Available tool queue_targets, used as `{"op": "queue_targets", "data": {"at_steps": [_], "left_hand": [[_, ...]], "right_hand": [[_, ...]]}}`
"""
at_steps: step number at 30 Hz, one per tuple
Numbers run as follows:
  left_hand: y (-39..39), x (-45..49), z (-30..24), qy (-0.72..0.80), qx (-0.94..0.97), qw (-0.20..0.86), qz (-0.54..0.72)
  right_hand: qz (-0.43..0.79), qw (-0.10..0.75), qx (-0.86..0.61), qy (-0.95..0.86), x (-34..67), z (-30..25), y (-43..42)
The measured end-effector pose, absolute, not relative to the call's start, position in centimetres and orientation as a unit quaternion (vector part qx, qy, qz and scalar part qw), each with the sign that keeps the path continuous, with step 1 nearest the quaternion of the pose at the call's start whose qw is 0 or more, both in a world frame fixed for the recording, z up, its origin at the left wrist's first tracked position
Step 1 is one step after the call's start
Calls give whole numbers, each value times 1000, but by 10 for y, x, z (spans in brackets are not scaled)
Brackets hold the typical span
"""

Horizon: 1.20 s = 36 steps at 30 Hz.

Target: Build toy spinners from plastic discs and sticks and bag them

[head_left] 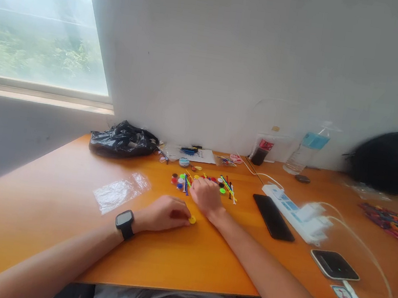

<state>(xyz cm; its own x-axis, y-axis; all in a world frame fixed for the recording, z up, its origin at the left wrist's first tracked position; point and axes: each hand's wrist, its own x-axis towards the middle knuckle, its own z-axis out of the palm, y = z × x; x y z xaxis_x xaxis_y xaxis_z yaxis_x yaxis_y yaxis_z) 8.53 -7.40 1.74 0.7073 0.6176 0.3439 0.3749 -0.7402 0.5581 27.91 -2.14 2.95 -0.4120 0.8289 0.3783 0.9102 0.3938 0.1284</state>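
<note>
Left grip: my left hand point(165, 213) lies curled on the tabletop point(62, 228), fingers pressed together, their tips on the near edge of a yellow disc point(192, 220). It seems to hold the disc flat so it cannot slide.
Right grip: my right hand point(206, 195) reaches past the left one, its back turned to the camera and its fingers bent down into the small parts. I cannot tell whether they are spread or pinching anything, because the hand hides its own tips.
Yellow disc: flat on the tabletop, apart from the other pieces and nearer to me, just below my right wrist.
Small parts: coloured discs point(178, 181) lie left of the right hand and thin coloured sticks point(229, 188) right of it. They sit in one loose cluster that both hands can reach.
Watch: a dark watch point(124, 221) sits on my left wrist, face up.
Right side: a black phone point(273, 217) lies beside a white power strip point(295, 213) with cables plugged in, well apart from the small parts.
Back edge: a black plastic bag point(122, 140), a cola bottle point(262, 150) and a water bottle point(305, 154) stand near the wall, probably pushed back out of the way.
Far right: a black backpack point(386, 160) rests against the wall.
</note>
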Motion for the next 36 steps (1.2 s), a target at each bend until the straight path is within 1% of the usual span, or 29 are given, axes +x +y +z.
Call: {"op": "queue_targets", "data": {"at_steps": [3, 5, 7, 10, 12, 14, 19, 23, 28, 32, 36], "left_hand": [[-76, 87, 20, 288, 893, 214, 271], [-80, 87, 24, 309, 883, 186, 302], [-84, 86, 31, 334, 861, 132, 360], [-87, 85, 39, 366, 821, 41, 436], [-86, 85, 41, 381, 813, 18, 439], [-84, 86, 38, 388, 831, 31, 399], [-81, 89, 30, 375, 868, 109, 306], [-85, 88, 32, 391, 863, 141, 288], [-84, 86, 33, 409, 853, 176, 274], [-82, 85, 31, 408, 856, 181, 261], [-83, 85, 31, 405, 863, 156, 260]], "right_hand": [[-185, 199, -488, -829, 293, 39, -22], [-168, 247, -450, -842, 306, 49, -25], [-83, 295, -414, -857, 320, 58, -30], [129, 338, -377, -853, 336, 62, -40], [229, 356, -375, -825, 342, 56, -44], [276, 369, -380, -802, 346, 46, -48], [312, 348, -379, -799, 348, 33, -51], [294, 332, -382, -811, 350, 35, -53], [365, 330, -362, -792, 359, 33, -48], [386, 316, -337, -798, 360, 36, -47], [394, 271, -345, -807, 350, 36, -53]]}}
